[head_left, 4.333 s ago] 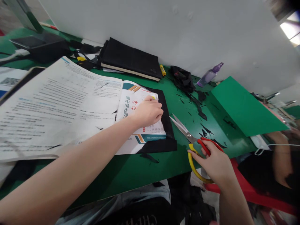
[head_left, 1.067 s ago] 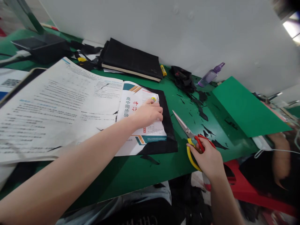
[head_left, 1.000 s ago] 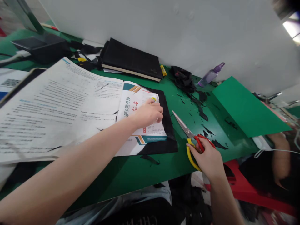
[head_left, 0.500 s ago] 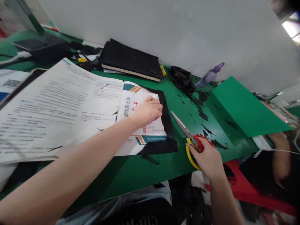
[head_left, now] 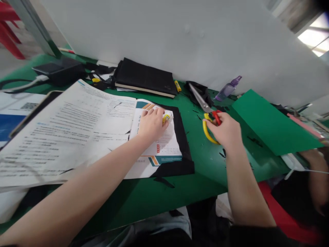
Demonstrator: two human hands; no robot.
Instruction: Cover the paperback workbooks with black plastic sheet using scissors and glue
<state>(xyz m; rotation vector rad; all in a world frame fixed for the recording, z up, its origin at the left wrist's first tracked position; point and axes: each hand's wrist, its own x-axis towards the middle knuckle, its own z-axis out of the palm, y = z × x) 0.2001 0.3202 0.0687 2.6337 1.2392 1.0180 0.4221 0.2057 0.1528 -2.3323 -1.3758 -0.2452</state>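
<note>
My left hand (head_left: 152, 124) rests on the cover of the open workbook (head_left: 164, 137), its fingers closed around a small clear bottle with a yellow label (head_left: 167, 117). Black sheet material (head_left: 183, 137) borders the right and lower edges of that cover. Off to the right, above the green table, my right hand (head_left: 226, 129) grips scissors (head_left: 203, 103) by their red and yellow handles. The scissor blades look closed and point up and left, toward a dark crumpled bundle (head_left: 196, 90).
A black notebook (head_left: 146, 77) lies at the back with a yellow object (head_left: 177, 86) beside it. A purple spray bottle (head_left: 228, 89) leans near the wall. To the right are a green board (head_left: 275, 123) and another person's arm (head_left: 318, 171). Black scraps lie on the table (head_left: 205, 171).
My right hand has lifted the scissors up and away toward the back of the table. My left hand has shifted left on the cover, and more of the yellow-labelled bottle shows.
</note>
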